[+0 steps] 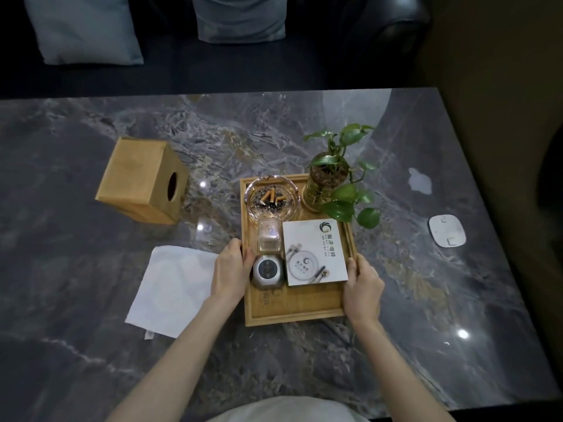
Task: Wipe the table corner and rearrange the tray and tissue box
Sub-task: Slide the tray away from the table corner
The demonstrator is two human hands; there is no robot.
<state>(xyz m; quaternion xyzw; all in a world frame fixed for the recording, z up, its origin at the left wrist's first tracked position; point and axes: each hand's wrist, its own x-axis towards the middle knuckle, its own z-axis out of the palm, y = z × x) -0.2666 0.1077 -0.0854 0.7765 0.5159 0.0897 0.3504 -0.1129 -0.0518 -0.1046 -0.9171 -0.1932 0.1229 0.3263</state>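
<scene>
both my hands (230,268) (362,287) gripping the tray (294,312) sides; ashtray (270,198) full of butts, plant jar (324,185), booklet (315,254) inside

Dark leather sofa (380,41), blue-grey cushions (82,28) behind grey marble table (91,300)

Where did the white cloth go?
In the head view, the white square cloth lies flat on the grey marble table, left of the wooden tray and just under the left hand, nearer than the wooden tissue box.
</scene>
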